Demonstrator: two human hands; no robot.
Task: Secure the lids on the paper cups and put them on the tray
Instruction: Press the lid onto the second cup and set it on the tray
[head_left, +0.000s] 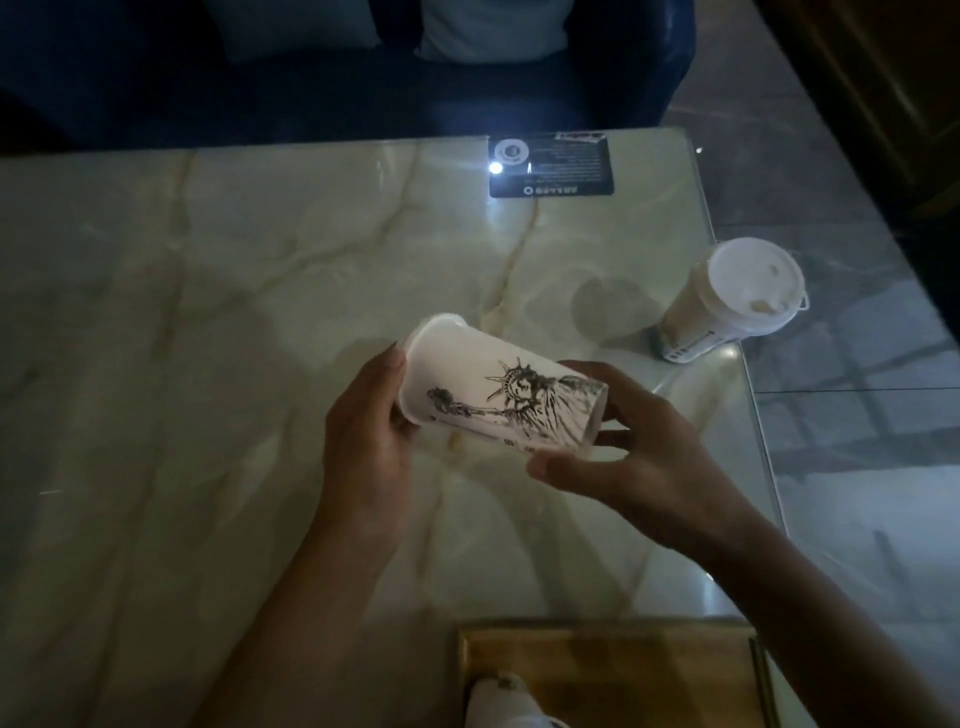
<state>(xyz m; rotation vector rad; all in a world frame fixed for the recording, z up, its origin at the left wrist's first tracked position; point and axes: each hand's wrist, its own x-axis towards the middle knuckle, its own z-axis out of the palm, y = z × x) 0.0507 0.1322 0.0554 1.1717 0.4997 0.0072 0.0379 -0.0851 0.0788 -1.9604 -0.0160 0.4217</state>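
Glossy veined marble table (208, 312) with lidded paper cup (727, 306), black card (550, 163), wooden tray (613, 670).

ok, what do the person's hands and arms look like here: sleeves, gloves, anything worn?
Both are bare: no gloves or sleeves on the left hand or the right hand, and the forearms show uncovered to the frame edge. No watch, ring or band is visible, though the light is dim.

I have both forearms reaching in from the near edge of the table. My left hand (366, 423) is raised, thumb up and fingers curled in a grip. My right hand (623, 447) faces it, thumb forward, fingers wrapped round from behind.
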